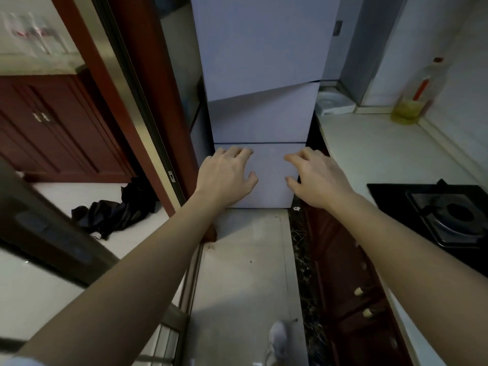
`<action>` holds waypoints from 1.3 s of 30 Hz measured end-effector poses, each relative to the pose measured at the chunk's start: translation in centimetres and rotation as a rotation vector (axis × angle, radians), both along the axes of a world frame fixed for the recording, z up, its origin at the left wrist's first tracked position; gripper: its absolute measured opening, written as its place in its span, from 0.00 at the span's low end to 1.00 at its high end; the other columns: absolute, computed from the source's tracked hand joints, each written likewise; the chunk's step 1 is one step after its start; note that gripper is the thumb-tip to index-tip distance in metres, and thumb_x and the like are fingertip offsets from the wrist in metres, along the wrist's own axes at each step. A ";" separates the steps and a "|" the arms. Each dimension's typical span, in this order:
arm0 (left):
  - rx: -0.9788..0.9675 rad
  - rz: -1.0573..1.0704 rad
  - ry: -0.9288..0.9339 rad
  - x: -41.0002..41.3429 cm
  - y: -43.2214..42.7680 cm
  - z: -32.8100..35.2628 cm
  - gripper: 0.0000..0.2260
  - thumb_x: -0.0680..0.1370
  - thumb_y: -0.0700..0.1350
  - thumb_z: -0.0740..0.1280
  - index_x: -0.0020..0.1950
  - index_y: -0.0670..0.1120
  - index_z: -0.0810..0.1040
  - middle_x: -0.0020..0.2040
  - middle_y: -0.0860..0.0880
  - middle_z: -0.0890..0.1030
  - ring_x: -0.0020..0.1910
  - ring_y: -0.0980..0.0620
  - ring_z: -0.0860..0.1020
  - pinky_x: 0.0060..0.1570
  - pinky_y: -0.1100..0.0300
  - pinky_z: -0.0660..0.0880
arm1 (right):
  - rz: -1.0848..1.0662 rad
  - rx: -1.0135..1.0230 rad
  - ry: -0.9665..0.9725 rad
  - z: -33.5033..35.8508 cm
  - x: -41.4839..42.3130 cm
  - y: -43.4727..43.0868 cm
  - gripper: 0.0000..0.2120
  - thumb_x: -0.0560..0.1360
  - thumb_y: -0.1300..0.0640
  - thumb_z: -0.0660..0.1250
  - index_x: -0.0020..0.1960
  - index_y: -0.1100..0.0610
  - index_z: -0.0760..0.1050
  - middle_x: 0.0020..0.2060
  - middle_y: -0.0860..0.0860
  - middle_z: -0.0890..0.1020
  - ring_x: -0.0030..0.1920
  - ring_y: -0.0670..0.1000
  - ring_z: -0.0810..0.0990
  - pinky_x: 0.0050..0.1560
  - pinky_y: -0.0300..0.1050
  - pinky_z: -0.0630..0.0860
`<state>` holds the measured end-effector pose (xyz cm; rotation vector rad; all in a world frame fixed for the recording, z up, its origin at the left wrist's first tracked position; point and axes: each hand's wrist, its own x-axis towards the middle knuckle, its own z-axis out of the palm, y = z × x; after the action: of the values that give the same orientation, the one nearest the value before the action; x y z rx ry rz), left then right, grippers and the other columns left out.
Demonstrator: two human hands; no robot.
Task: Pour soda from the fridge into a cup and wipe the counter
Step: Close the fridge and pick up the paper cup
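The step in hand is the first one: getting to the soda. The person stands before the fridge [264,62] and reaches both arms toward it. The left hand [227,175] and the right hand [314,175] are in front of its lowest door, near each other. The grip of each hand is spread, with fingers apart and slightly bent, and it holds nothing. Whether the fingertips touch the door or hang just before it, one cannot tell.

The fridge stands upright at the end of the narrow floor, between a door frame on the left and the surface [369,143] on the right. Its long axis is vertical and its front faces the person. It has three doors, one above the other. The seam under the top door looks slanted, so it is not sure that all of them are fully closed.

No soda and no cup are in view; probably the soda is inside. The next move calls for a hand to find a door edge, most likely higher up, and pull it open.

On the surface stand a bottle [414,99] and a stove [449,215].
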<state>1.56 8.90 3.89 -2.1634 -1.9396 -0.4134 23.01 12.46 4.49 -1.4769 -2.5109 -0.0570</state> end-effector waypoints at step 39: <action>0.659 0.162 0.114 -11.2 51.2 11.3 0.34 0.78 0.57 0.61 0.81 0.51 0.54 0.81 0.42 0.53 0.80 0.41 0.50 0.75 0.38 0.43 | 0.033 0.638 0.443 8.8 -14.5 56.1 0.31 0.82 0.48 0.59 0.80 0.57 0.52 0.79 0.59 0.54 0.79 0.59 0.51 0.75 0.63 0.55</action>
<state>-9.68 60.12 15.15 -1.5632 -1.5968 -0.7524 8.47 68.51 13.27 -1.0422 -1.9058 -0.4305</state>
